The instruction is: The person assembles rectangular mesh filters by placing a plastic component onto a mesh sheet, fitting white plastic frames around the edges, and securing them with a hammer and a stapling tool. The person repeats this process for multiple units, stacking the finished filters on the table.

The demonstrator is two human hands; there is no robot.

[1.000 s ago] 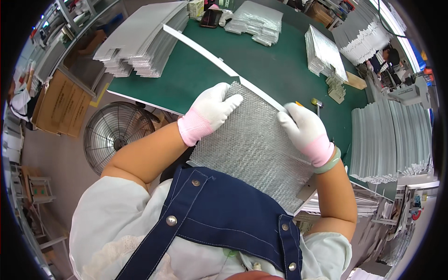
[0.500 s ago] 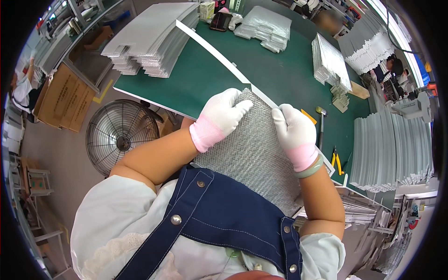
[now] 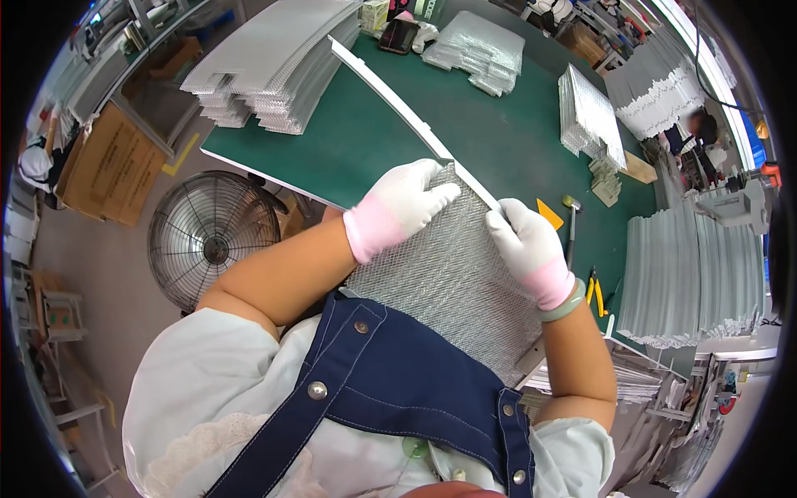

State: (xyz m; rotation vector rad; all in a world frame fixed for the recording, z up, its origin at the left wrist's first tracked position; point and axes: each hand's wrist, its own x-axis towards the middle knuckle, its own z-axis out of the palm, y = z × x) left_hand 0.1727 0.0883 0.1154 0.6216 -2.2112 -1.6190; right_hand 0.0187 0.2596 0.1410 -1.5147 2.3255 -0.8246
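Note:
A silvery mesh panel leans between my body and the table, tilted toward me. Along its far edge lies a long white channel strip, whose far end reaches out over the green tabletop. My left hand, in a white glove with a pink cuff, is closed on the panel's upper left corner. My right hand, gloved the same way, pinches the near end of the strip at the panel's edge, thumb on the near side. Whether the panel's edge sits inside the strip is hard to make out.
Mesh sheets are piled at the table's left; smaller stacks stand at the back. On the right are a hammer, yellow-handled pliers, an orange triangular piece and stacked white strips. A floor fan stands left.
My right hand has moved slightly down and right along the strip, uncovering more of the orange piece. The strip has shifted a little right and turned, showing more of its side.

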